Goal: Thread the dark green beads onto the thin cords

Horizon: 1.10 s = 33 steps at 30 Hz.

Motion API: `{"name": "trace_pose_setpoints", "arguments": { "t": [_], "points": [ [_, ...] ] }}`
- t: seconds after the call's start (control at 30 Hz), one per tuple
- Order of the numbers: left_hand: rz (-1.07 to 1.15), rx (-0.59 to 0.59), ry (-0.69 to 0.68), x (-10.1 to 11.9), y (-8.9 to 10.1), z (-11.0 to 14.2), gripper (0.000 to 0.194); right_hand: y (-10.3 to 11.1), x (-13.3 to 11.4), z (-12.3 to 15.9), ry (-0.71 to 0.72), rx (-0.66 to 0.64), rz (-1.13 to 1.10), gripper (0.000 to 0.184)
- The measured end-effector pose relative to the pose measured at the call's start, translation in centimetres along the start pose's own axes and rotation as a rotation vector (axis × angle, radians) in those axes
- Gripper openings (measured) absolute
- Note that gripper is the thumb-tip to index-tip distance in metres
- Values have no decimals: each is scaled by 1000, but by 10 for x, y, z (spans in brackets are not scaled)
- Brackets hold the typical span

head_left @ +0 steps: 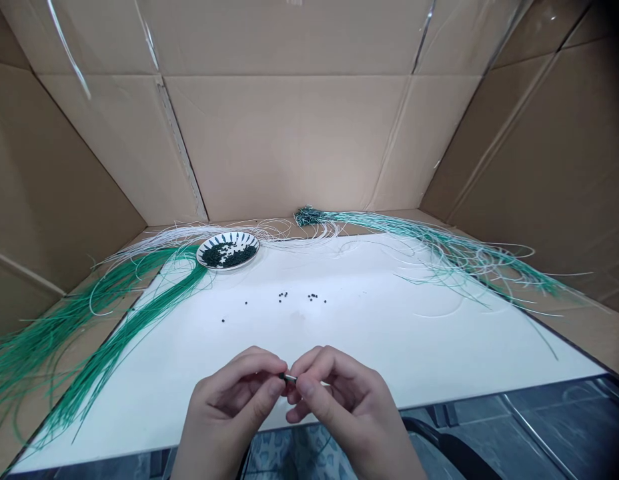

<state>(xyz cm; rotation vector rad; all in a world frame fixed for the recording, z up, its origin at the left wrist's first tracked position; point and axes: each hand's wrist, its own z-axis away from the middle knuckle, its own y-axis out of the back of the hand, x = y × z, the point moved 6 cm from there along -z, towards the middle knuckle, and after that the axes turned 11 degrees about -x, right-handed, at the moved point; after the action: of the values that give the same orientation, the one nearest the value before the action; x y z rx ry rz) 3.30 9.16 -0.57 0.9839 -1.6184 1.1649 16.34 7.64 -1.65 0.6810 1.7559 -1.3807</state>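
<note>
Close to the table's front edge, my left hand (234, 393) and my right hand (347, 390) meet with their fingertips nearly touching. Between them is a small dark-and-white piece (290, 378), too small to name surely. Thumb and forefinger of my left hand pinch its dark end, while those of my right hand pinch the other end. Most of the piece is hidden by the fingers. Beyond the hands, several tiny black beads (313, 296) lie loose on the white tabletop (349, 333).
A striped plate (229, 235) with many black beads (242, 255) stands at the back left. Green strands (134, 327) and white strands (174, 233) spread beside it. A knotted green-and-white bundle (389, 221) stretches along the back right. Cardboard walls (289, 140) enclose three sides.
</note>
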Motion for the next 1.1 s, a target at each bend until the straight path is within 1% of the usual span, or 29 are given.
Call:
{"name": "trace_pose_setpoints", "arguments": {
  "t": [0.1, 0.17, 0.23, 0.3, 0.37, 0.4, 0.5, 0.53, 0.63, 0.77, 1.1],
  "points": [
    [-40, 87, -11, 5, 0, 3, 13, 0, -2, 2, 18, 21, 27, 25],
    [-80, 117, -34, 8, 0, 4, 13, 0, -5, 3, 37, 29, 31, 25],
    [-89, 126, -54, 8, 2, 5, 13, 0, -6, 4, 45, 33, 31, 26],
    [-63, 78, -45, 5, 3, 3, 14, 0, -6, 4, 38, 31, 35, 26],
    [-9, 31, 3, 0, 3, 1, 17, -1, -6, 5, 44, 26, 47, 25],
    [28, 37, 43, -3, 2, 1, 20, -1, -7, 5, 49, 23, 54, 24],
    [173, 141, 201, -11, 1, 5, 31, -3, -8, 4, 56, 23, 63, 23],
    [222, 159, 249, -14, -2, 6, 33, -4, -8, 4, 50, 25, 61, 23],
    [323, 140, 328, -17, -10, 8, 36, -5, -8, 3, 35, 38, 61, 24],
    [344, 139, 335, -17, -11, 7, 37, -6, -9, 3, 31, 47, 66, 25],
    [247, 212, 294, -11, -9, 9, 37, -5, -10, 5, 39, 44, 118, 22]
  ]
}}
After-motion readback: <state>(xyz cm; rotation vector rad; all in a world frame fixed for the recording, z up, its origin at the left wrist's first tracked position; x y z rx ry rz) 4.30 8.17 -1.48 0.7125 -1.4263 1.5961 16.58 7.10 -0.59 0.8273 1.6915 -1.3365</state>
